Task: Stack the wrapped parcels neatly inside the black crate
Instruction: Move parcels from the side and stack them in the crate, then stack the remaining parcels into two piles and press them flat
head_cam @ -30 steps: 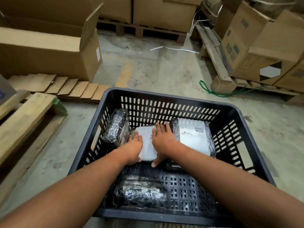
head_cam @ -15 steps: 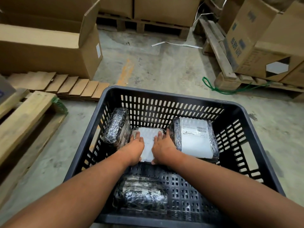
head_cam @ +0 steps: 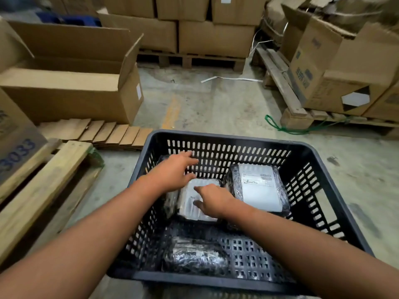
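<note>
The cardboard box (head_cam: 15, 145) at the left edge bears the blue digits "3033" on its side. The right-hand wrapped parcel (head_cam: 258, 186) in the black crate (head_cam: 226, 137) carries a white shipping label (head_cam: 260, 185) with a barcode and printed lines too small to read. The middle parcel (head_cam: 192, 203) shows small dark letters, perhaps "PLLI", not clear. The tilted carton (head_cam: 311, 67) on the right pallet has blue printing on its side, too blurred to read.

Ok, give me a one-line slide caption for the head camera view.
Both hands, left and right, reach over a white-labelled parcel in the black crate, among other wrapped parcels.
</note>
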